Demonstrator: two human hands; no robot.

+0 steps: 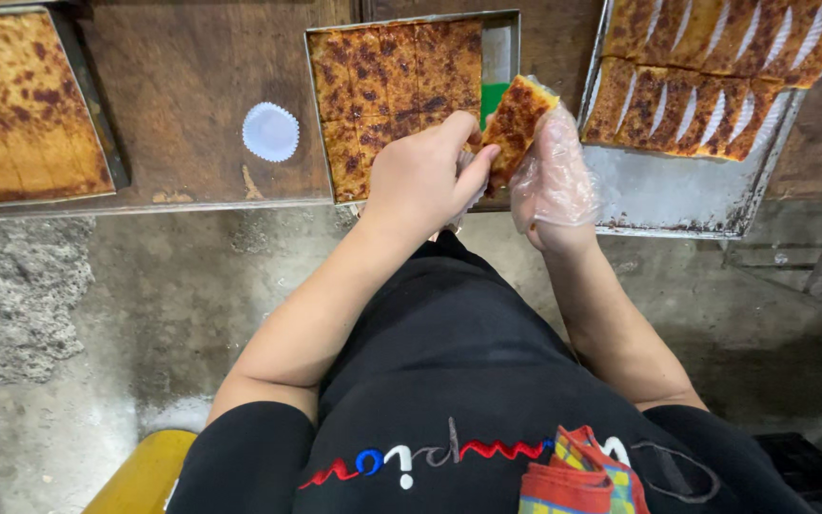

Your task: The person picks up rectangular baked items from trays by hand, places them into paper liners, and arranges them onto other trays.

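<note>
My right hand [556,176], in a clear plastic glove, holds a square browned cake slice [516,122] tilted up just in front of the middle metal tray [504,43]. My bare left hand [427,176] is closed next to it, fingertips touching the slice's lower edge and what looks like a paper liner under it, mostly hidden. The middle tray holds a cut slab of the same browned cake [394,86], with bare metal and a green patch at its right side.
A white paper cupcake liner [270,131] lies on the brown wooden table [183,86]. A tray of uncut browned cake [21,105] sits at left. At right, a tray [687,195] holds slices with white stripes [715,67]. Concrete floor below; yellow stool [145,471].
</note>
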